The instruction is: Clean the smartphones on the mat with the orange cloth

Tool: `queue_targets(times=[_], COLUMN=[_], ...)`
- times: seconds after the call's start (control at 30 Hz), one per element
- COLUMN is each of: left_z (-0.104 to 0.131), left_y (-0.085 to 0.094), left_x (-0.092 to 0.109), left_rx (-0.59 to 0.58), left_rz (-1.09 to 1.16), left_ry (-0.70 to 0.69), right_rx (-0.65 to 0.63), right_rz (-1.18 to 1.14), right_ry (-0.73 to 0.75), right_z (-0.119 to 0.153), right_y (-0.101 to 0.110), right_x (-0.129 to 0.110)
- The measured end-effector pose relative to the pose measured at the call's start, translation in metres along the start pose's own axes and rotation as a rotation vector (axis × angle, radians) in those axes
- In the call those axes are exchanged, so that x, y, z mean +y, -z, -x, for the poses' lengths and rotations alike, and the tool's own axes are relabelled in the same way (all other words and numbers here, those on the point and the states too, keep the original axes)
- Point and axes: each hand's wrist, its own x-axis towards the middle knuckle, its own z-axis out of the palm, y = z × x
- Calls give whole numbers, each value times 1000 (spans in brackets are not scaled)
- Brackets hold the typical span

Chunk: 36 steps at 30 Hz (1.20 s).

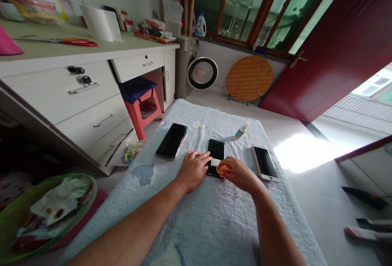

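A dark smartphone [217, 148] lies in the middle of the cloth-covered table [196, 225], with a pale label [215, 162] across its lower part. My left hand [192, 170] rests flat at its left edge, fingers stretched out and the fingertips touching it. In my right hand [237, 172] an orange cloth [223, 170] is bunched, pressed on the phone's lower right corner. A larger black phone [172, 141] lies to the left. To the right is a phone with a white and pink edge [266, 163]. A small spray bottle [241, 131] stands tilted in view behind them.
Left of the table are a white desk [92, 56] with drawers, a pink stool [142, 105] and a waste bin [92, 184] full of used paper. Beyond the table's far end are a washing machine [185, 49] with its door ajar and a round wooden tabletop [249, 78].
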Motion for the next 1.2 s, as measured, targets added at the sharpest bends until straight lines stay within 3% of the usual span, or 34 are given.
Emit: queue_targets(times=[0.2,0.3,0.57,0.73,0.97,1.2], left_z=[0,0,0,0,-3,-2], left_y=[-1,-3,-6,-2,-5,-1], left_x=[0,-3,-6,-5,-5,-4], left_rx=[-5,6,26,3,-5,-29], left_rz=[14,16,32,30,25,35], left_ry=[3,-6,-14,-5,22,16], right_rx=[192,233,97,3,-29,20], right_rz=[49,26,-50,87,273,317], right_ry=[-47,1,150,81,-93,-33], right_z=[-10,-13,-11,-5,5,-1], right_y=[-13,-23,-29,-23,-13,-22], right_x=[7,3,-14,-16,-15,-22])
